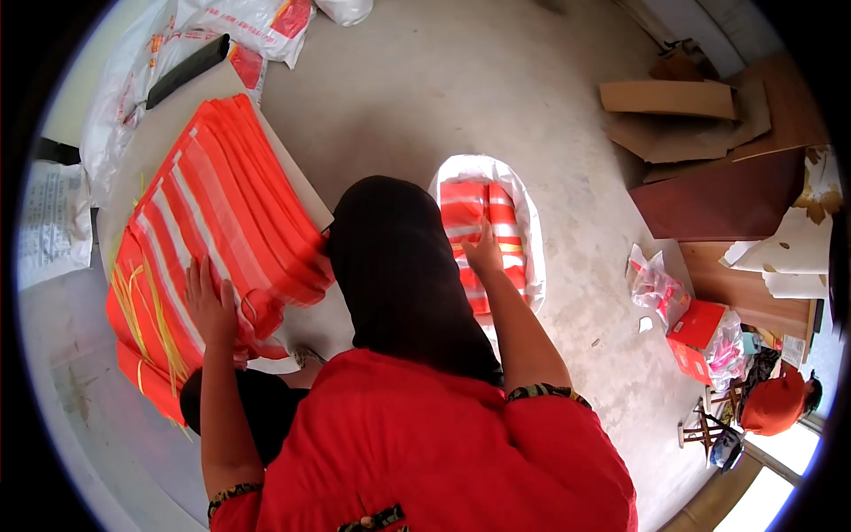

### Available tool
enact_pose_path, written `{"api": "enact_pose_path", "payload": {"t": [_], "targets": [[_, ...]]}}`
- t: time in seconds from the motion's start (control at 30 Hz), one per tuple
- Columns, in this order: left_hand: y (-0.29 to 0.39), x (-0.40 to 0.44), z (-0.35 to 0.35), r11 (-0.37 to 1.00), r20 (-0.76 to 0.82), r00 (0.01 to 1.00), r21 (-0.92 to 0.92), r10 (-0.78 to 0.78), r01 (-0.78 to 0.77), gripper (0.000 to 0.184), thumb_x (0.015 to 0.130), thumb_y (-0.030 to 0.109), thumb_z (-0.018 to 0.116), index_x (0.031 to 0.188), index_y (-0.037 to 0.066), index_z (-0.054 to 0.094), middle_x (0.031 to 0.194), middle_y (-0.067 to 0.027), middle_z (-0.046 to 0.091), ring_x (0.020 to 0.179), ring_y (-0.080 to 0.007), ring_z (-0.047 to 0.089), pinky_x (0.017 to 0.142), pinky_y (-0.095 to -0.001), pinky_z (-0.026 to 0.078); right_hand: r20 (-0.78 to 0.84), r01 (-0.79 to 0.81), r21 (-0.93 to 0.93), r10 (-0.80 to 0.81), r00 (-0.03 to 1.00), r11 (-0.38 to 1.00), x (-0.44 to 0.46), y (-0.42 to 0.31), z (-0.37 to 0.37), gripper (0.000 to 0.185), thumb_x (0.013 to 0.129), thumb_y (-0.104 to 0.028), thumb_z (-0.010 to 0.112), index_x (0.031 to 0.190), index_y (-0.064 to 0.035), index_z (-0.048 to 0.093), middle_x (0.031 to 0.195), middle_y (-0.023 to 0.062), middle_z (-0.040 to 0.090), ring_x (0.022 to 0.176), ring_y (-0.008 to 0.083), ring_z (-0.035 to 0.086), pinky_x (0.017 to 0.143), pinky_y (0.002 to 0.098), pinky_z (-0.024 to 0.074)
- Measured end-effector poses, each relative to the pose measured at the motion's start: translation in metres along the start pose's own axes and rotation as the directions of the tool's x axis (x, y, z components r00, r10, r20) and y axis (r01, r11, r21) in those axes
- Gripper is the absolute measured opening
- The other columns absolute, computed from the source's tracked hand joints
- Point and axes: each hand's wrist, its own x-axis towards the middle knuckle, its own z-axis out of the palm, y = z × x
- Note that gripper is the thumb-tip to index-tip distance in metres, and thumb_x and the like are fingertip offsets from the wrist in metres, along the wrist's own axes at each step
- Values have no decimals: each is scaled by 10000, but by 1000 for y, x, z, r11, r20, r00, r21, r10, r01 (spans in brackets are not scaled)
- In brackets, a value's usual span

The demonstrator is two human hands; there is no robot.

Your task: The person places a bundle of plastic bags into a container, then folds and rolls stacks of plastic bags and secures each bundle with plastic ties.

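My left hand (211, 306) lies flat, fingers spread, on a thick stack of red-and-white striped cloth-like sheets (213, 204) at the left; I cannot tell if they are bags. Yellow strips (155, 324) lie across the stack's near left part. At the right of my black-clad knee, a white sack (535, 266) stands with its mouth wide apart. Folded striped bundles (463, 208) fill it, some with a thin yellow band around them. My right hand (483, 253) rests on these bundles with its fingers stretched out, gripping nothing that I can see.
A dark roll (188, 71) lies beyond the stack, near white printed sacks (257, 27). Flattened cardboard (669, 99) and a dark red board (722, 195) are on the right. Closer by are a red box (696, 328) and a folding stool (705, 430).
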Motion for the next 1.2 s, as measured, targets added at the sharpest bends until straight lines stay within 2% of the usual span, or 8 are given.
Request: {"api": "enact_pose_path", "payload": {"t": [0.2,0.3,0.5,0.7,0.9,1.0,1.07,1.2], "targets": [[0,-1,1,1000,-13,1000,-19,-2,2,575,1030,360,525,1556,131,492,1653,-166,416,1548,-360,357,1256,-525,272,1,-117,-10,117,993,993,28,-10,5,745,916,-344,729,1516,8,462,1453,268,599,1347,427,579,1117,448,477],[1,-1,0,1000,-9,1000,-6,-16,16,578,1028,367,525,1556,132,494,1656,-161,416,1549,-355,359,1254,-527,279,68,-51,38,48,997,998,27,-18,-7,598,942,-347,721,1384,37,600,1281,235,708,1198,374,676,1017,414,524],[2,0,1,1000,-12,1000,9,-22,22,582,1029,372,523,1562,142,490,1659,-151,418,1550,-347,363,1254,-526,283,101,-120,372,88,991,920,53,42,27,414,1006,-299,669,1251,34,679,1017,92,723,943,187,645,870,349,514],[-4,-1,3,1000,-30,1000,10,-1,1,580,1035,386,517,1561,143,493,1659,-148,420,1547,-348,371,1255,-529,286,199,-171,454,88,976,875,44,26,18,384,1020,-276,649,1270,15,676,1040,81,695,967,168,625,886,332,498],[-2,-2,3,1000,-31,1000,16,4,-3,581,1035,380,516,1564,141,489,1659,-147,420,1546,-349,371,1256,-525,286,-140,10,80,1,990,997,32,29,29,591,1017,-185,579,1564,-42,406,1428,233,576,1284,382,605,1038,392,519],[-2,-1,3,1000,-29,1000,15,3,-2,579,1035,379,515,1562,140,491,1658,-149,420,1546,-352,370,1255,-527,285,33,-67,-116,71,997,991,6,-21,-3,655,1008,-156,571,1616,-109,331,1622,256,373,1437,464,467,1133,465,477],[-2,-1,3,1000,-29,1000,10,2,-2,578,1036,381,515,1561,141,491,1657,-150,421,1546,-353,370,1255,-529,285,45,-26,-269,40,998,963,-1,-20,1,653,1006,-168,591,1615,-137,356,1674,236,279,1498,454,380,1177,498,420],[-3,-1,4,1000,-32,999,10,-1,1,576,1037,381,513,1562,145,491,1657,-150,421,1546,-353,369,1255,-525,285,121,347,-585,-344,931,733,-4,-34,-7,589,1027,-251,584,1582,-124,430,1670,240,300,1559,433,274,1248,560,291]]}}
